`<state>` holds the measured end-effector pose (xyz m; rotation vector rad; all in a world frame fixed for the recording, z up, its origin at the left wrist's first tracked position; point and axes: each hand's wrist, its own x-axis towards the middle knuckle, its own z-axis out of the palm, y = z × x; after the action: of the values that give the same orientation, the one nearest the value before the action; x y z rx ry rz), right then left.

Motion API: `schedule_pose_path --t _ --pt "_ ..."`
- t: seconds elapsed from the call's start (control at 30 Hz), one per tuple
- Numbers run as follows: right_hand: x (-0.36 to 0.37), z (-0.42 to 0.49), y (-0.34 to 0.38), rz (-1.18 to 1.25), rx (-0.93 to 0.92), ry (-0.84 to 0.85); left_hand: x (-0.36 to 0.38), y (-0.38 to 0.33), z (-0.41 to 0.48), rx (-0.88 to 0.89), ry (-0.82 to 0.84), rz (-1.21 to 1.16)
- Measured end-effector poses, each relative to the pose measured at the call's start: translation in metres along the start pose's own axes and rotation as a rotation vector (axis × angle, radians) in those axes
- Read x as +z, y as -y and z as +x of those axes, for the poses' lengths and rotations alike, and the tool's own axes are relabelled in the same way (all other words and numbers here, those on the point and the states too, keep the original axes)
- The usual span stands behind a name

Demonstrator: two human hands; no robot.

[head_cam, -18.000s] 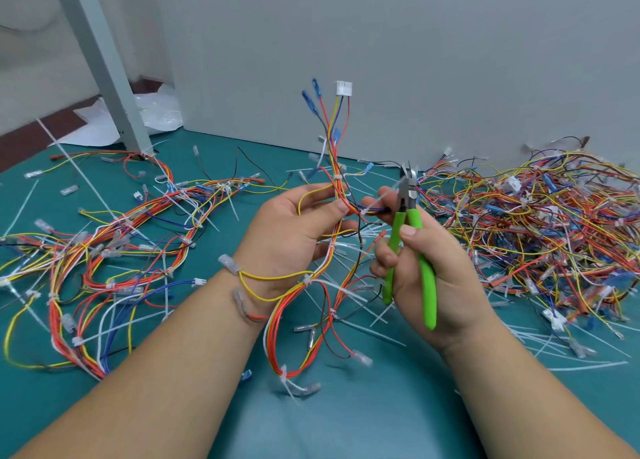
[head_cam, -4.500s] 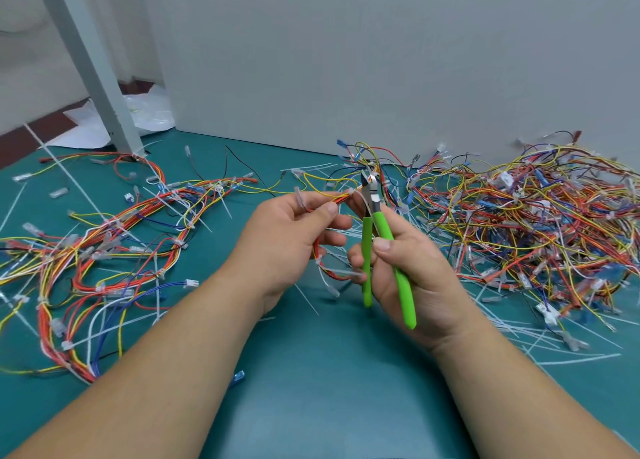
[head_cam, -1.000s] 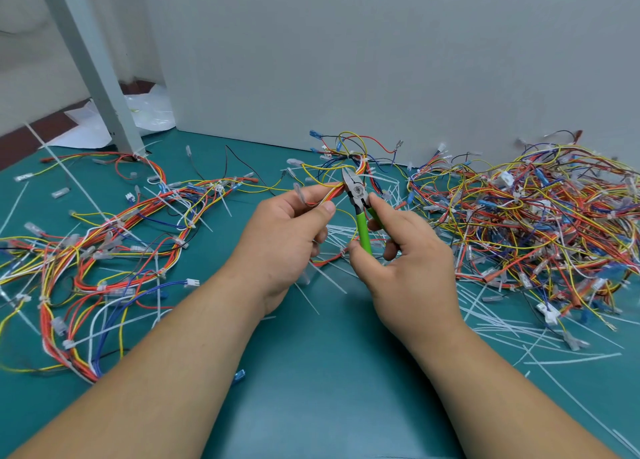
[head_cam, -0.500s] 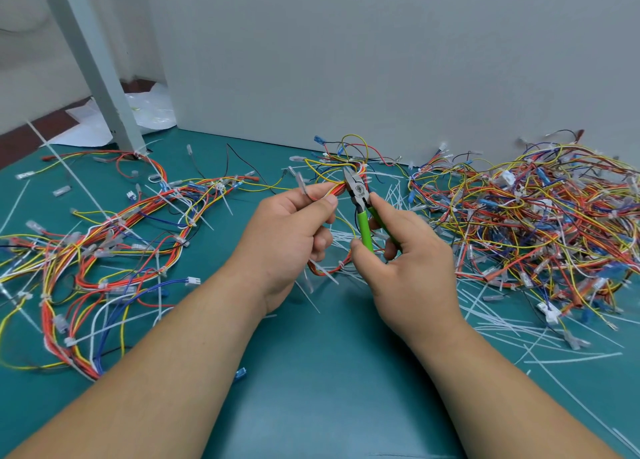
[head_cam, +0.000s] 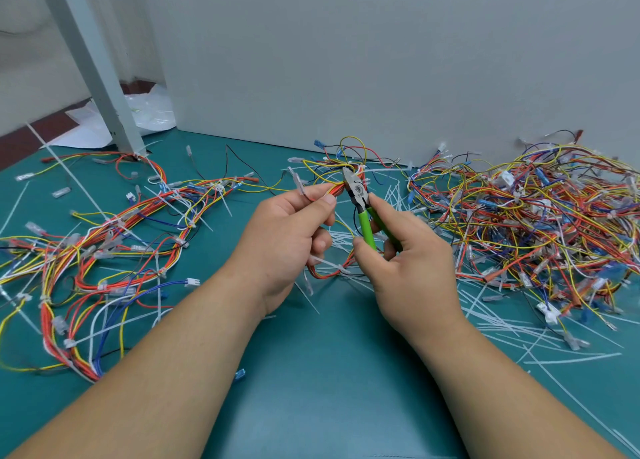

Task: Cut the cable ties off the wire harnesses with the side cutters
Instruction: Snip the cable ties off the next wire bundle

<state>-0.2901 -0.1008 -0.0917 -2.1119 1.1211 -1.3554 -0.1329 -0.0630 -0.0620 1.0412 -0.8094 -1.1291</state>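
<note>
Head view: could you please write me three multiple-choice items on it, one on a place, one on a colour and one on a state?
1. Where on the table is the biggest wire heap?
A. right side
B. left side
C. near edge

2. What colour are the handles of the cutters?
A. red
B. green
C. black

3. What is the left hand doing?
A. lying flat
B. pinching a wire bundle
C. holding the cutters

Answers:
1 A, the tangled heap fills the right side.
2 B, green handles show in the right hand.
3 B, thumb and finger pinch the bundle beside the cutters' tip.
</note>
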Motion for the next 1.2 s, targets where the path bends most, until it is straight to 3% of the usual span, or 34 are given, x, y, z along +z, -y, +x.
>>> schedule_pose_path --t 0.2,0.37,0.5,0.63,0.73,0.93,1.03,1.2 --pt "-0.001 -0.001 0.002 0.094 0.088 -0.003 0.001 -0.001 0.000 -0.004 -0.006 -0.011" --pt "-0.002 -0.001 0.012 0.313 0.225 0.014 0.001 -0.005 0.002 -0.057 -0.030 -0.173" --pt "-0.006 -0.007 0.019 0.782 0.218 0.222 0.000 -0.007 0.006 -0.074 -0.109 -0.258" --pt "-0.003 -0.017 0.028 0.876 0.116 0.462 0.000 -0.006 0.004 -0.044 -0.088 -0.213" --pt "0.000 -0.021 0.036 0.894 0.094 0.548 0.002 -0.008 -0.002 -0.039 -0.034 -0.154" --pt "-0.001 -0.019 0.032 0.744 0.116 0.474 0.004 -0.010 -0.003 -0.013 0.033 -0.169" --pt "-0.003 -0.014 0.030 0.858 0.098 0.420 0.004 -0.007 -0.002 -0.022 0.076 -0.184" --pt "-0.005 -0.006 0.025 1.091 0.228 0.291 0.005 -0.002 -0.005 -0.048 0.166 0.069"
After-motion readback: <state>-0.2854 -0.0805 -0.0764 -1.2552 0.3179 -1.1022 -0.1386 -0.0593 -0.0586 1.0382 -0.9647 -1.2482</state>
